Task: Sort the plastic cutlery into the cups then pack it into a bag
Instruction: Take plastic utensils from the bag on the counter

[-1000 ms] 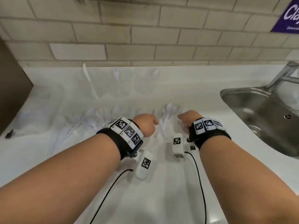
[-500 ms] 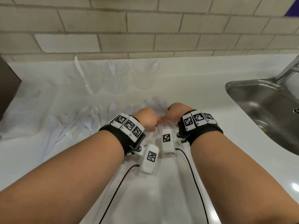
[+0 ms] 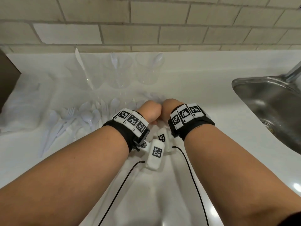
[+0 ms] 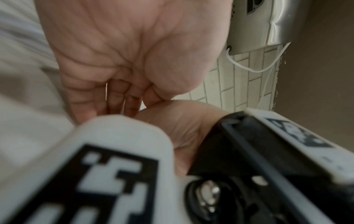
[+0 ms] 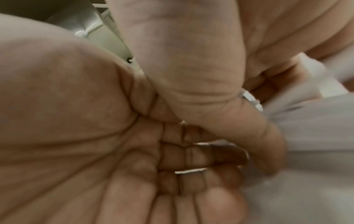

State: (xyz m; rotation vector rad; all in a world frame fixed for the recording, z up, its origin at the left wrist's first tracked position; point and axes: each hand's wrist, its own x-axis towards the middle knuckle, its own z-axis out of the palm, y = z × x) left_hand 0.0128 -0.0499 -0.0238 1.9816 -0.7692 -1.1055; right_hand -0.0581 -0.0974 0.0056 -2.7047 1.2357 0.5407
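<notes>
Plastic cutlery [image 3: 84, 118]: white forks, spoons and knives in a loose heap on the surface, just left of and beyond your left hand. Judged very light, stiff but brittle, slick; pieces will slide and tangle. Take one by the handle, not by tines or bowl.

Cutlery count: too overlapped and washed out to count; many pieces.

Cups [image 3: 117, 70]: three, clear, in a row well beyond both hands. The left cup holds one knife [image 3: 79, 61]; the middle and right cups each hold what looks like one spoon. Judged light and easy to tip; drop pieces in gently.

Left hand [image 3: 149, 111]: fingers curled inward, knuckles touching your right hand. Whether it holds anything, you cannot tell.

Right hand [image 3: 171, 106]: fingers curled, thumb folded over them; a sliver of white shows by the thumb, but whether it is gripped you cannot tell.

Bag [image 3: 24, 101]: clear plastic sheet lying far left of your left hand, possibly the bag; one.

Sink [image 3: 267, 101]: one, well right of your right hand.
</notes>
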